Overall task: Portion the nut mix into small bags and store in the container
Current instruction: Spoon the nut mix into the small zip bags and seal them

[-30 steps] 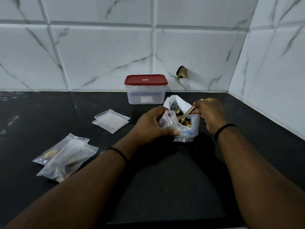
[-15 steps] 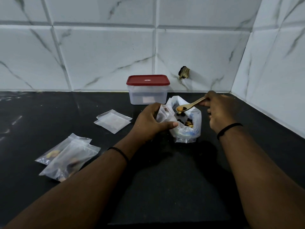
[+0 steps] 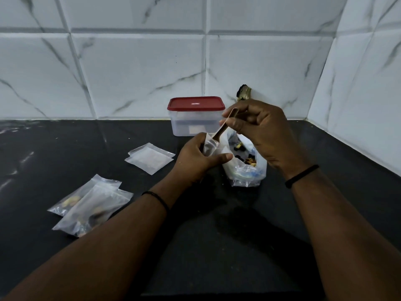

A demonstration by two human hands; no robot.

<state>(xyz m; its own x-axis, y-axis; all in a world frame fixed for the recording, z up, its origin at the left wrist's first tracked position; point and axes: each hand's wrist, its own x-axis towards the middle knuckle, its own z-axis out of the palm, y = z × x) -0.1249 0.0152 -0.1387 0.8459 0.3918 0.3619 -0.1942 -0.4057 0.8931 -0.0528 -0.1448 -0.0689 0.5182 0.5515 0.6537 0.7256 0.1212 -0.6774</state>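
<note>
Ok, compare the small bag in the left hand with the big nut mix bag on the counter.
The small bag is held up by the left hand, with the spoon tipped into its mouth; the nut mix bag stands on the counter. The nut mix bag is clearly larger. Both are clear plastic and open.

Black countertop (image 3: 217,246), faintly streaked with pale reflections at the far left. White wall tiles (image 3: 141,72) veined in grey-green marble pattern, grey along the grout lines. Dark red lid (image 3: 196,103) with a small white label, over a clear, frosted container (image 3: 191,126). Tan wooden spoon (image 3: 223,127). Clear small bag (image 3: 210,146). Translucent nut mix bag (image 3: 247,170) with a bluish tint low down, black and golden-yellow pieces inside. Milky-white empty bags (image 3: 149,158). Clear filled bags (image 3: 91,207) showing pale yellow and dark brown contents. Thin black bands (image 3: 301,175) at both wrists. Brassy, black-edged fitting (image 3: 244,92) on the wall.
</note>
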